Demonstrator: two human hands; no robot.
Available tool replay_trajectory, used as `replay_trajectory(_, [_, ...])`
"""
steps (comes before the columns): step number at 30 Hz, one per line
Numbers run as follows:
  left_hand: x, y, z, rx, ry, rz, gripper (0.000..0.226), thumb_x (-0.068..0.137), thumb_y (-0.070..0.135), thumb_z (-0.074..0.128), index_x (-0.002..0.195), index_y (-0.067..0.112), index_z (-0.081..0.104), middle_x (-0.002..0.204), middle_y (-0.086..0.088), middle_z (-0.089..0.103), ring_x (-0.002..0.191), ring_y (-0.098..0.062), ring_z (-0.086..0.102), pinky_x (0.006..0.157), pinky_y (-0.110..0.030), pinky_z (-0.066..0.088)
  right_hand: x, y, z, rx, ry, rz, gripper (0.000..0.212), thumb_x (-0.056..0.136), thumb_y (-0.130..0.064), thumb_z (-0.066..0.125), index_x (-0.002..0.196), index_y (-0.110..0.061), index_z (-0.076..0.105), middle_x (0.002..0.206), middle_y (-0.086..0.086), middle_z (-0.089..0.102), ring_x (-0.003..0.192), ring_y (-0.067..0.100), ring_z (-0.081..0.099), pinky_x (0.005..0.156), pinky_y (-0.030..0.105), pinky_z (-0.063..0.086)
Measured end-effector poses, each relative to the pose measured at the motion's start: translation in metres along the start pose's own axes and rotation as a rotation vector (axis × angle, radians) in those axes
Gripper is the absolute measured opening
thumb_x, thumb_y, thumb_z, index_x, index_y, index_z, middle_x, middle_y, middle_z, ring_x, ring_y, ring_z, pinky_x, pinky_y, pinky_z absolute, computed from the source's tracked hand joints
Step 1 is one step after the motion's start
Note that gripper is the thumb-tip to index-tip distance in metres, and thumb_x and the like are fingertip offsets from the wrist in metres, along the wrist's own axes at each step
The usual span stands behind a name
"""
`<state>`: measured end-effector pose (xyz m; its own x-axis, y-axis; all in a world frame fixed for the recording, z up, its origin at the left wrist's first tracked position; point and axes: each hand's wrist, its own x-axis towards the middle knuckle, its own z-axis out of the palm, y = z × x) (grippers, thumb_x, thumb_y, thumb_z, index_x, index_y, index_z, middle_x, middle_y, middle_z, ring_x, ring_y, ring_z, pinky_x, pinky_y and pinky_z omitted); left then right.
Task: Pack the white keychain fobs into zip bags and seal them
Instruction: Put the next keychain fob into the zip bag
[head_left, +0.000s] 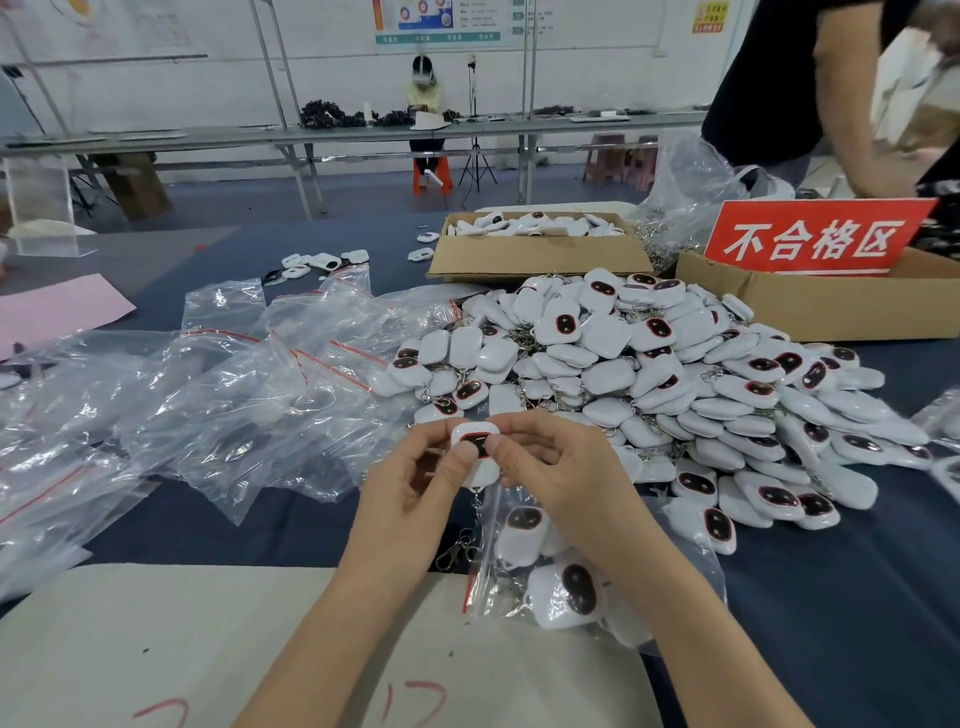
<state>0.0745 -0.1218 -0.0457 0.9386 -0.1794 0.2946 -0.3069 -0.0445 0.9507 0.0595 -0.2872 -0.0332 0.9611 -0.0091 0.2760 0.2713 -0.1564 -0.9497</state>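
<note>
Two-handed grip: left hand and right hand pinch one white fob from both sides. Its chain hangs just left of a near zip bag holding more fobs.

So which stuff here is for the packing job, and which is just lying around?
For the job: held fob, pinched by left hand and right hand; fob pile; empty zip bags; part-filled bag.
Lying about: pink paper; red sign; clear stand.

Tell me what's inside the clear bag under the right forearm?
The zip bag holds white fobs with dark oval faces. The right forearm covers part, so their count is hidden.
</note>
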Motion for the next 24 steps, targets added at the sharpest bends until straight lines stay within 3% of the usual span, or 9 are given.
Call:
replay_trajectory(8, [0.0004,-0.0003,-0.0016,0.020,-0.103,0.017,0.033,0.098,0.014,0.066,0.116,0.041,0.069,0.108,0.011,0.075,0.098,-0.005,0.069,0.085,-0.014,0.050,0.0008,0.0022,-0.0015,-0.040,0.044,0.020,0.014,0.091,-0.020,0.071,0.096,-0.033,0.070,0.090,-0.008,0.076,0.084,0.009,0.073,0.078,0.028,0.061])
replay_trajectory(14, [-0.0009,0.0007,0.0002,-0.015,-0.102,0.014,0.034,0.094,0.021,0.069,0.118,0.046,0.068,0.112,0.012,0.075,0.105,-0.008,0.070,0.087,-0.012,0.050,0.0004,0.0016,-0.0029,-0.024,0.029,0.009,0.015,0.092,-0.020,0.070,0.097,-0.034,0.069,0.090,-0.017,0.076,0.084,0.003,0.073,0.079,0.019,0.058])
replay_trajectory(24, [-0.0015,0.0038,0.0005,-0.025,-0.085,-0.002,0.038,0.095,0.010,0.068,0.109,0.046,0.071,0.100,0.009,0.075,0.088,-0.002,0.068,0.078,-0.009,0.049,0.0018,0.0045,-0.0012,-0.016,0.033,0.010,0.016,0.091,-0.020,0.071,0.098,-0.034,0.070,0.092,-0.016,0.077,0.085,0.006,0.074,0.076,0.019,0.058])
